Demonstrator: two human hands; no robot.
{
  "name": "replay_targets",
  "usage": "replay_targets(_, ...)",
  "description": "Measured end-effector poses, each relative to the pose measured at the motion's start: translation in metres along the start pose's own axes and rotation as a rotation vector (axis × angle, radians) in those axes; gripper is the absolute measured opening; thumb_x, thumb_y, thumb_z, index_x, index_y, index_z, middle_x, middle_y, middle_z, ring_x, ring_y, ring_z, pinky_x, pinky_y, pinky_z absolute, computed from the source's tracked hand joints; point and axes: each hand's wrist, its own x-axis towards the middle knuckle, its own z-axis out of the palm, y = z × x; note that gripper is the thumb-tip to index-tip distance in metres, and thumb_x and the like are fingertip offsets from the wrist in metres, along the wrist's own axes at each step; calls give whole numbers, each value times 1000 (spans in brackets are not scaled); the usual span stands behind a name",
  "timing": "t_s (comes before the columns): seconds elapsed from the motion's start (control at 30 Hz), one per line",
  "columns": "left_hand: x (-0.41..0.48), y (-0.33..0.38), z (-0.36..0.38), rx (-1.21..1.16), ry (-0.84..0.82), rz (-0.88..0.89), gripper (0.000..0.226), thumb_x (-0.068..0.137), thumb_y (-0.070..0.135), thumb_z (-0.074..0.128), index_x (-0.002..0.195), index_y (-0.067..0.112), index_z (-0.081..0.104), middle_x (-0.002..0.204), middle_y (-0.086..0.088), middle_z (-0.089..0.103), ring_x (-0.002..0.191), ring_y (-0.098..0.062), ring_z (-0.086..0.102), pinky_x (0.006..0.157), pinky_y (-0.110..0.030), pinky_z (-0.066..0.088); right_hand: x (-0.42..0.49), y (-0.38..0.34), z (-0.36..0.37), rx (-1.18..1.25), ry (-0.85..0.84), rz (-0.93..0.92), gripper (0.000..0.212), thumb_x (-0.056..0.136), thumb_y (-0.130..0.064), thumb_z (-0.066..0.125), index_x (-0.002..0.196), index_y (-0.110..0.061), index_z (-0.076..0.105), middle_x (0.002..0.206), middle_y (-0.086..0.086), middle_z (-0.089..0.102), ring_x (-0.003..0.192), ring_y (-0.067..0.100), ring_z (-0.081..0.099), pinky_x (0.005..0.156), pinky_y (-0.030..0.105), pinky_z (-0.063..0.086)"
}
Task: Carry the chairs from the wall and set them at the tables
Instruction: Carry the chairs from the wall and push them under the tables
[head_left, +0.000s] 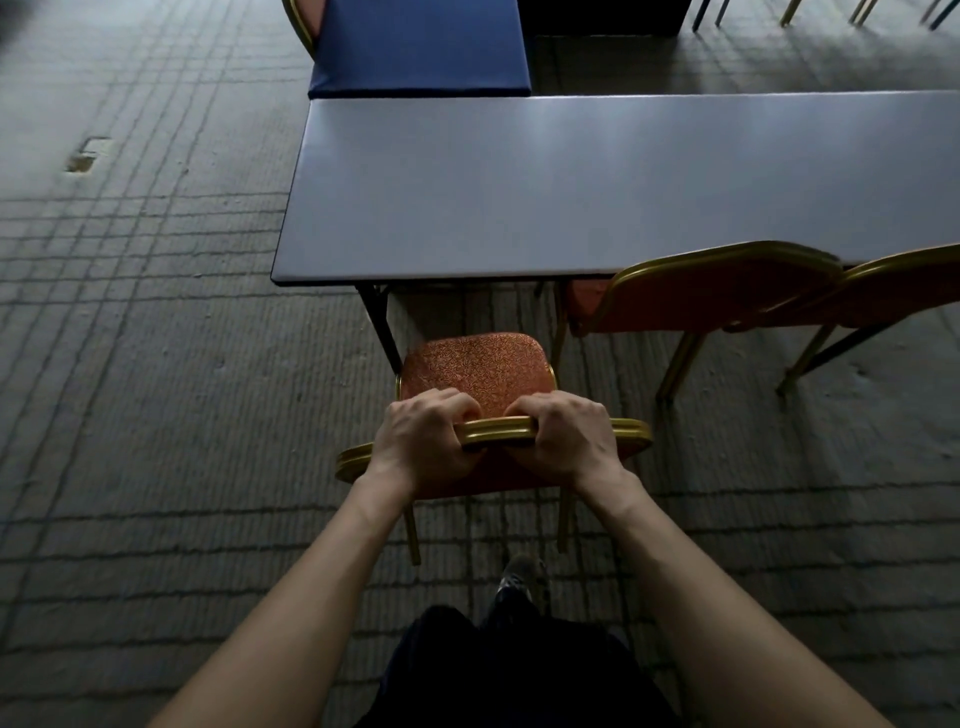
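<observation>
Orange-seated chair (475, 366) w/ gold frame is standing straight ahead of me, just short of the table's (571, 182) near edge, by its near-left corner. I'm gripping the backrest's top rail w/ left hand (423, 434) & right hand (563, 436), fingers curled over it, close together, neither nearer. Seat's pointing at the table, so I'm judging the push goes straight fwd, left of the neighbouring chair (717, 286).

Orange chair (475, 366) w/ gold frame, upright by near-left corner of grey table (571, 182), seat twd table.
</observation>
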Motion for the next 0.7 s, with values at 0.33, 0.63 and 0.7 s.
replay_targets(0.33,-111,27,54,45,-321,-61,43,87,57,62,127,41,64,123,16,69,111,-12,65,90,-39,50,-120,-16,54,-51,-151,71,32,88,-49,68,119,-39,69,113,-11,74,105,17,65,91,38,45)
replay_targets(0.63,-170,35,76,24,-341,-155,47,89,53,63,134,42,58,128,14,65,117,-13,60,91,-37,47,-177,-40,92,-46,-132,200,36,89,-38,68,125,-39,66,129,-11,65,123,21,49,105,41,32)
replay_targets(0.7,-172,40,78,38,-338,-196,48,88,50,65,135,41,58,129,13,65,117,-15,59,96,-37,46,-179,-43,92,-41,-121,249,40,88,-37,68,128,-38,65,134,-8,61,128,22,44,110,42,28)
